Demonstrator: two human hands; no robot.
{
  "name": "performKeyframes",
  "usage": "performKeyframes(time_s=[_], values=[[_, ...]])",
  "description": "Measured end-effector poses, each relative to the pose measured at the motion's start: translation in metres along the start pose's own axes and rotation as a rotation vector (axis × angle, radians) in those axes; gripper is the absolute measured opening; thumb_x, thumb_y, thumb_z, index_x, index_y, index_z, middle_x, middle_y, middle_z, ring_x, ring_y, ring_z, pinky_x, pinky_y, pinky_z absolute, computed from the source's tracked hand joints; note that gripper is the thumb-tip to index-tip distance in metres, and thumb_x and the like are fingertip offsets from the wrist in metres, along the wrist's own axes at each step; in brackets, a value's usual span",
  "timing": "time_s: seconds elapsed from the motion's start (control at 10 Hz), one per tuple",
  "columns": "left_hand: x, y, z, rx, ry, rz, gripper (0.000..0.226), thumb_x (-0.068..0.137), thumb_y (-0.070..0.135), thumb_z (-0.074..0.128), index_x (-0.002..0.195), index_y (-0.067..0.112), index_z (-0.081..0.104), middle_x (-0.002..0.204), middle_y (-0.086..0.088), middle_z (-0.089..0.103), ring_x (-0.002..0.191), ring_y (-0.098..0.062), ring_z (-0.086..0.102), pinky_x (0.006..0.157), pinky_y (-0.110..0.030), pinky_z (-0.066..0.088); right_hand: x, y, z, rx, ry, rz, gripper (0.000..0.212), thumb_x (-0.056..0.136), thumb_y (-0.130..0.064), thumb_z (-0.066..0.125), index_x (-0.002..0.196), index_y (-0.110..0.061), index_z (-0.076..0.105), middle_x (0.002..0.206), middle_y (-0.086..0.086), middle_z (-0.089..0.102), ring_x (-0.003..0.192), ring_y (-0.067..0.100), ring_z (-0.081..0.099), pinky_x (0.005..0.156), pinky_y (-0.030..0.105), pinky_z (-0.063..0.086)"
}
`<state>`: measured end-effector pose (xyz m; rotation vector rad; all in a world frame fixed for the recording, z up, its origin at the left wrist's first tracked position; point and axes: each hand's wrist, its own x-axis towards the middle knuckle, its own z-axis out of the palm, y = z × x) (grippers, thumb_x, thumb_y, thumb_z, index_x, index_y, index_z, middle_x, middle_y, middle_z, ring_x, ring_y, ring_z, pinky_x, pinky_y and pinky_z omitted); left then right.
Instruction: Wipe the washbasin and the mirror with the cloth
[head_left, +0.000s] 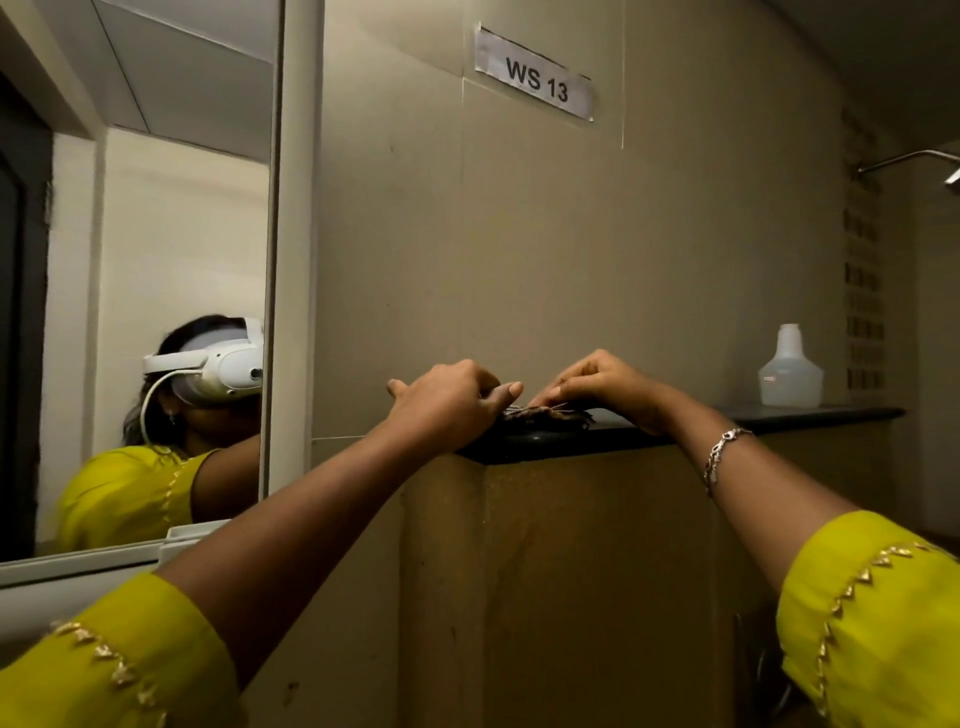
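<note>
While the left hand (447, 402) and right hand (597, 387) both curl their fingers round the crumpled dark brown cloth (548, 414) lying on the black stone ledge (810, 413), the task looks barely begun. I judge the white-framed wall mirror (156, 234) still unwiped; the washbasin is out of view, so nearly everything remains.

A dark, brownish cloth (550, 414) lies crumpled and flat on the left end of a black ledge (810, 414) at centre. The left hand (447, 400) curls over its left end, and the right hand (597, 387) pinches its right end with bent fingers. The white-framed mirror (156, 234) stands upright on the left wall, reflecting a headset wearer in yellow.
</note>
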<state>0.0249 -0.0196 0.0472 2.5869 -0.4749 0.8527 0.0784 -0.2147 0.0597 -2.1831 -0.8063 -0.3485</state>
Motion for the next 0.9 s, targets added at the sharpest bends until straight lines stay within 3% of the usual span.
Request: performKeyframes(time_s=[0.1, 0.2, 0.4, 0.5, 0.7, 0.8, 0.9], values=[[0.0, 0.001, 0.0, 0.058, 0.017, 0.006, 0.048, 0.094, 0.05, 0.035, 0.097, 0.016, 0.068, 0.092, -0.004, 0.069, 0.082, -0.016, 0.053, 0.102, -0.063, 0.02, -0.001, -0.001, 0.008, -0.072, 0.018, -0.021, 0.009, 0.086, -0.01, 0.061, 0.085, -0.008, 0.069, 0.079, 0.002, 0.067, 0.073, 0.007, 0.06, 0.069, 0.017, 0.047], [-0.002, -0.001, 0.001, 0.069, 0.021, 0.028, 0.045, 0.094, 0.049, 0.037, 0.099, 0.018, 0.068, 0.094, -0.003, 0.069, 0.083, -0.015, 0.054, 0.102, -0.063, 0.021, -0.004, 0.0, 0.014, -0.104, 0.02, -0.035, 0.009, 0.087, -0.014, 0.061, 0.079, -0.018, 0.063, 0.078, -0.003, 0.062, 0.071, 0.005, 0.057, 0.064, 0.015, 0.044], [-0.013, -0.007, 0.007, 0.007, 0.049, 0.053, 0.048, 0.092, 0.054, 0.035, 0.095, 0.019, 0.067, 0.092, -0.002, 0.069, 0.087, -0.016, 0.059, 0.1, -0.059, 0.028, -0.014, 0.001, 0.022, -0.282, 0.141, -0.071, 0.007, 0.089, -0.022, 0.058, 0.083, -0.025, 0.06, 0.093, -0.005, 0.057, 0.093, 0.013, 0.054, 0.083, 0.027, 0.046], [-0.024, -0.01, 0.012, 0.037, 0.083, 0.108, 0.047, 0.093, 0.052, 0.031, 0.093, 0.019, 0.064, 0.087, 0.001, 0.063, 0.091, -0.016, 0.053, 0.098, -0.056, 0.031, -0.018, 0.007, 0.035, -0.368, 0.343, -0.097, 0.012, 0.09, -0.024, 0.055, 0.097, -0.017, 0.063, 0.104, 0.003, 0.058, 0.1, 0.017, 0.052, 0.087, 0.034, 0.046], [-0.054, -0.018, 0.015, 0.172, 0.094, 0.162, 0.05, 0.093, 0.051, 0.028, 0.129, 0.022, 0.046, 0.133, -0.001, 0.049, 0.13, -0.017, 0.032, 0.112, -0.051, 0.011, -0.029, 0.012, 0.059, -0.49, 0.749, -0.22, 0.014, 0.086, -0.012, 0.057, 0.097, -0.009, 0.065, 0.096, 0.012, 0.063, 0.091, 0.031, 0.058, 0.078, 0.038, 0.045], [-0.075, -0.03, 0.016, 0.21, 0.189, 0.186, 0.07, 0.085, 0.063, 0.02, 0.135, 0.019, 0.04, 0.143, -0.003, 0.041, 0.137, -0.018, 0.024, 0.115, -0.043, 0.007, -0.039, 0.006, 0.075, -0.492, 0.877, -0.257, 0.018, 0.082, -0.009, 0.061, 0.1, -0.007, 0.064, 0.097, 0.014, 0.062, 0.091, 0.033, 0.057, 0.079, 0.04, 0.045], [-0.094, -0.04, 0.017, 0.244, 0.311, 0.224, 0.074, 0.087, 0.06, 0.018, 0.134, 0.009, 0.043, 0.14, -0.013, 0.044, 0.135, -0.027, 0.032, 0.112, -0.044, 0.016, -0.05, 0.001, 0.09, -0.443, 0.975, -0.235, 0.021, 0.083, -0.006, 0.062, 0.104, -0.006, 0.062, 0.101, 0.016, 0.06, 0.094, 0.035, 0.056, 0.081, 0.038, 0.043]])
